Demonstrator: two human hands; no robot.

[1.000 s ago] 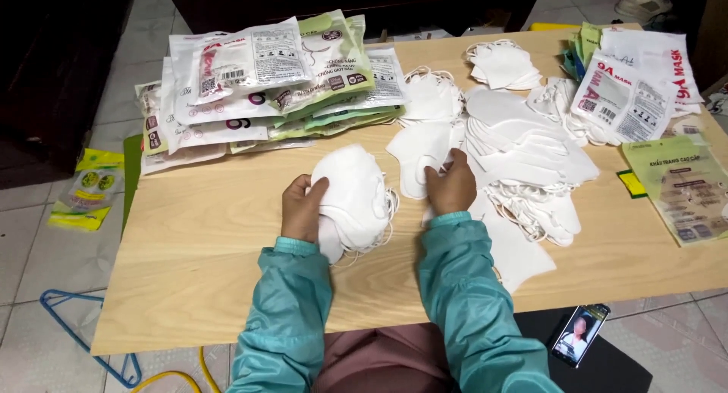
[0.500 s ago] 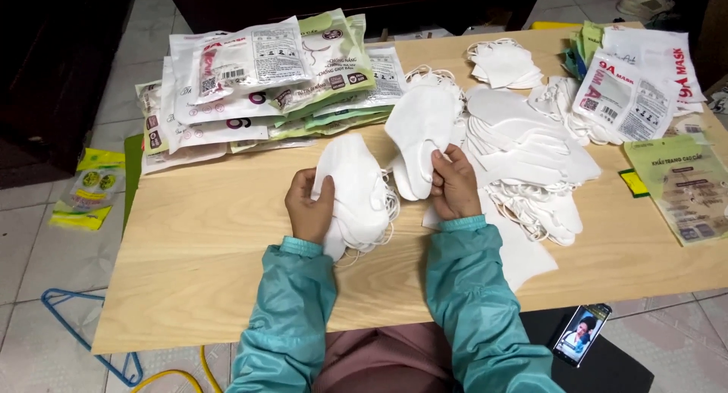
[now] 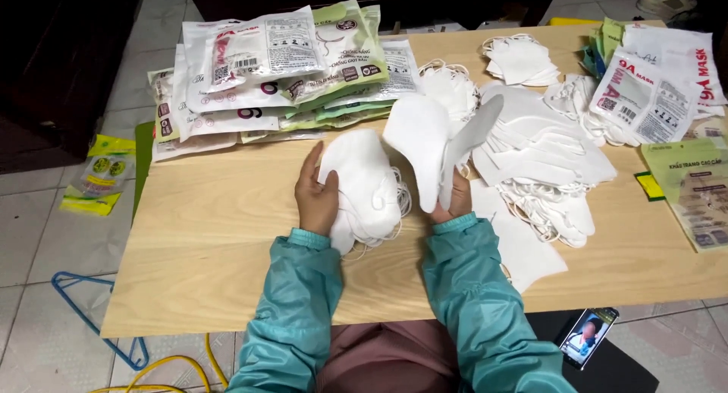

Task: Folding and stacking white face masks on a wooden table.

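Note:
My left hand [image 3: 317, 196] grips a thick stack of white face masks [image 3: 368, 187] with dangling ear loops, held upright on the wooden table [image 3: 212, 241]. My right hand [image 3: 453, 200] holds a single white mask [image 3: 428, 147], spread open and lifted just right of the stack. Both sleeves are teal. A loose pile of white masks [image 3: 542, 147] lies to the right of my right hand.
Sealed mask packets [image 3: 273, 67] are heaped at the table's back left, more packets [image 3: 656, 90] at the back right, and a printed leaflet [image 3: 694, 192] at the right edge. A phone [image 3: 588, 336] lies near my lap. A blue hanger [image 3: 91, 317] rests on the tiled floor.
My right hand picked a single mask off the right pile, lifted it and brought it left beside the stack. The left hand kept hold of the stack.

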